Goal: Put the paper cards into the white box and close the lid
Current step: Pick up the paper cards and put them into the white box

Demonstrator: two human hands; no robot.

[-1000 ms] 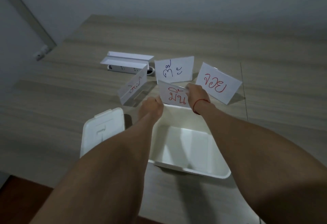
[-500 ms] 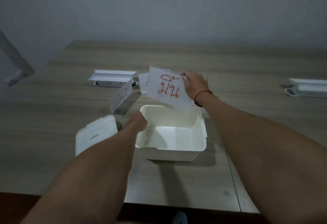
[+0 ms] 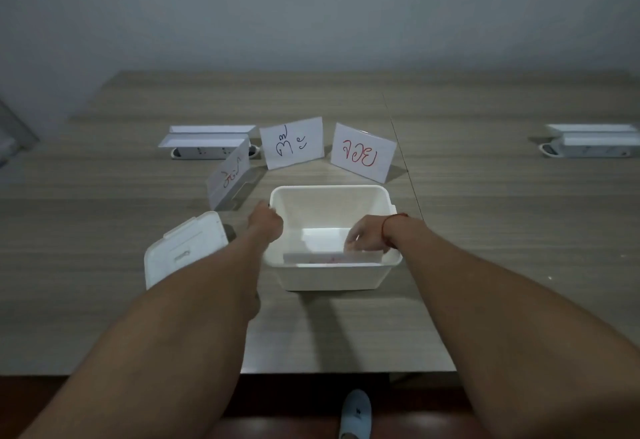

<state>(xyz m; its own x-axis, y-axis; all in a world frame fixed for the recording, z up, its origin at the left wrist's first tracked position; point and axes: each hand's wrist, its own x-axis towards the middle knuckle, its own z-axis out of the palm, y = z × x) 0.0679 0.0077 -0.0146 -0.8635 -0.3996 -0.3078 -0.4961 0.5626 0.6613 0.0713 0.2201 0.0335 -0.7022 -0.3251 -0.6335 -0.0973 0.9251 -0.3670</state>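
The open white box [image 3: 329, 277] stands in the middle of the table. My right hand [image 3: 367, 239] reaches down inside it, fingers on a folded paper card [image 3: 322, 257] that lies against the box's near wall. My left hand [image 3: 265, 223] grips the box's left rim. The white lid [image 3: 185, 251] lies flat on the table left of the box. Three cards stand behind the box: one with red writing at the left [image 3: 230, 177], one with black writing in the middle [image 3: 292, 143], one with red writing at the right [image 3: 362, 152].
A white socket unit with a raised cover [image 3: 207, 143] sits behind the left card, and another [image 3: 592, 144] at the far right. A seam runs across the wooden table [image 3: 485, 230] right of the box. The table's near edge is close, with a slipper [image 3: 355, 414] on the floor below.
My right hand brought the red-lettered card down from above the box's far rim into the box. My left hand stayed on the left rim. The view tilted so the other cards show again.
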